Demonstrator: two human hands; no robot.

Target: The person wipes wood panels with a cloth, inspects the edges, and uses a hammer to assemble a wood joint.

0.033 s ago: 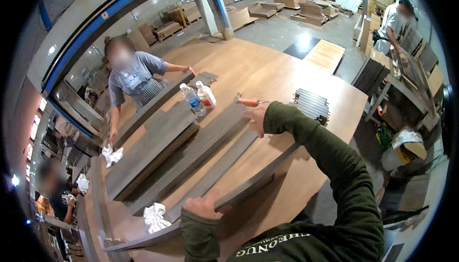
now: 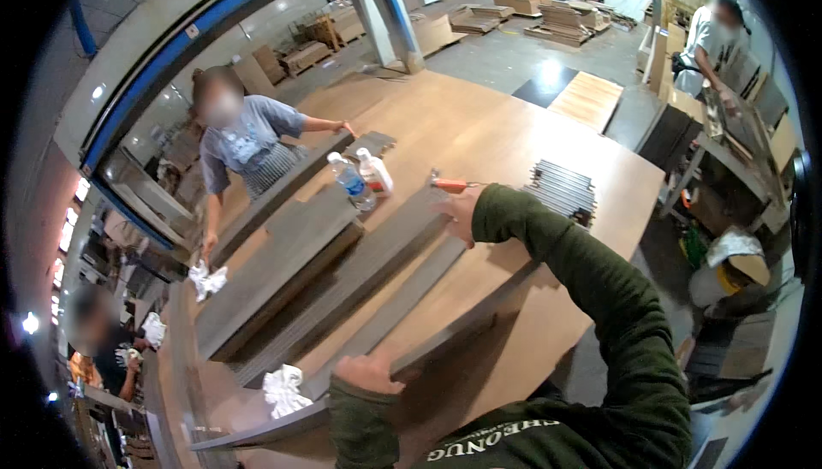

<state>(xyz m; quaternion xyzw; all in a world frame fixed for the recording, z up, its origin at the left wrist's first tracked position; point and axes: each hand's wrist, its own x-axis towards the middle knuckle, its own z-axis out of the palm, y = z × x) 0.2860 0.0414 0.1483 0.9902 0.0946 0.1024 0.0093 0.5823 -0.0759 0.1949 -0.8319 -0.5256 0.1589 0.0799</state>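
Observation:
A narrow grey board (image 2: 402,308) lies slantwise on the wooden table in front of me. My left hand (image 2: 368,373) grips its near end, fingers partly blurred. At the far end, my right hand (image 2: 461,215) has its fingers and thumb bent around the board, beside a stack of grey strips (image 2: 342,278). An orange-handled hammer (image 2: 454,185) rests just beyond the right hand. Left of my left hand is a crumpled white cloth (image 2: 285,390). A long grey panel (image 2: 479,319) on edge runs between me and the board.
Beyond the stack are wide grey boards (image 2: 282,264), a water bottle (image 2: 351,182) and a white bottle (image 2: 375,173). Metal-looking strips (image 2: 561,188) lie right on the table (image 2: 479,118). Across it, a co-worker (image 2: 248,131) holds a long grey board (image 2: 282,197) near another white cloth (image 2: 205,281).
The whole view has shifted slightly to the right. Both my hands stay at the two ends of the narrow grey board.

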